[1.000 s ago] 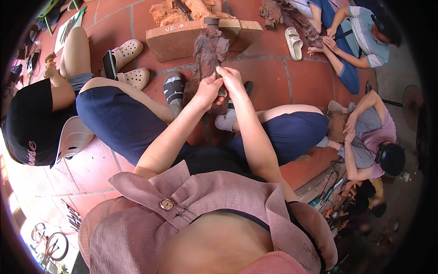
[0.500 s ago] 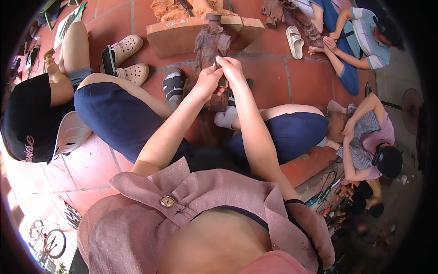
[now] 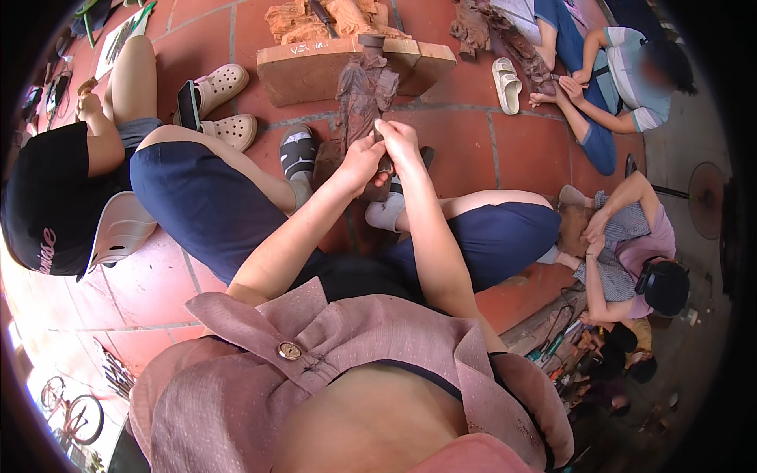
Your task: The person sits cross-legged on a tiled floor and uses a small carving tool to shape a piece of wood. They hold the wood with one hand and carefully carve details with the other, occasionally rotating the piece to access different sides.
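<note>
1. Red tiled floor (image 3: 453, 146): washed out by glare at the left, swallowed by the dark lens rim elsewhere.
2. The wearer's pink top (image 3: 394, 319), cut off by the lower edge; navy shorts (image 3: 197, 205) show beyond it.
3. A co-worker's black top (image 3: 51, 181), clipped at the left; it bears slanted pink lettering (image 3: 47, 251), partly readable.
4. Dim clutter (image 3: 552, 347) at lower right: too dark and jumbled to sort out.
5. Pale wooden block (image 3: 288, 79) with white handwritten marks (image 3: 307, 47) on its near face; the orange carving (image 3: 339, 17) on it is cut off above.
6. Dark carved figure (image 3: 364, 87), between the wearer's feet, overlapping the block's front in view; its lower part is mostly covered by the hands.
7. Left hand (image 3: 363, 162) and right hand (image 3: 398, 142), together, fingers curled tightly around a dark piece (image 3: 385, 165). Mostly hidden, it could be a tool or part of the figure; I cannot tell.
</note>
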`<state>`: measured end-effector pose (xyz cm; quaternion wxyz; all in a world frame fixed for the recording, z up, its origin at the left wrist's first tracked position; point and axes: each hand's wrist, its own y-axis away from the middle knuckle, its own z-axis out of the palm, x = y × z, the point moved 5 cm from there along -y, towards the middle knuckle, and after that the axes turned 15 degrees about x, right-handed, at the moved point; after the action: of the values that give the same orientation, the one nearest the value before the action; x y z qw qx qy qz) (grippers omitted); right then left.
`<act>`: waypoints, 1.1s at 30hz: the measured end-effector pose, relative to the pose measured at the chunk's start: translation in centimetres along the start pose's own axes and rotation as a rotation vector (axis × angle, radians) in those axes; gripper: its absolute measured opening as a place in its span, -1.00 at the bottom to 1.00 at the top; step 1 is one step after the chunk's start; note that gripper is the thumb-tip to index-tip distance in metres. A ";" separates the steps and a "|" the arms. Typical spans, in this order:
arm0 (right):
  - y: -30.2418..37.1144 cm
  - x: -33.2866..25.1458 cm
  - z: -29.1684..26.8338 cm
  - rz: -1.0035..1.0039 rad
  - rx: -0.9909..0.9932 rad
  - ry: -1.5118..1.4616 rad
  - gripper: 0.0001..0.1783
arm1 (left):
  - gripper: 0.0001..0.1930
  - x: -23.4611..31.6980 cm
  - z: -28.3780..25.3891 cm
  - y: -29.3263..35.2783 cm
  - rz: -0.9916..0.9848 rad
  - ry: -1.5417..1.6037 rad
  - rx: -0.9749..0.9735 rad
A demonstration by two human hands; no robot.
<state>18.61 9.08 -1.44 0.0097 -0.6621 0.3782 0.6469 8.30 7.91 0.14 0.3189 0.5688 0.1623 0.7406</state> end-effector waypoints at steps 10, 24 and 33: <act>0.2 -3.2 1.9 -0.149 -0.104 -0.101 -0.77 | -0.75 3.8 -1.5 -1.0 0.244 -0.183 0.052; -0.6 0.1 2.6 -0.125 -0.046 -0.192 -0.74 | -0.78 1.2 -2.4 -0.7 0.211 -0.205 0.100; -2.2 1.5 2.9 -0.194 -0.048 -0.169 -0.73 | -0.77 1.0 -2.5 -1.0 0.201 -0.162 0.117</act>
<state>17.09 11.34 -4.25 0.0882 -0.6385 0.2947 0.7054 6.10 9.65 -0.47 0.2214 0.6579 0.1210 0.7096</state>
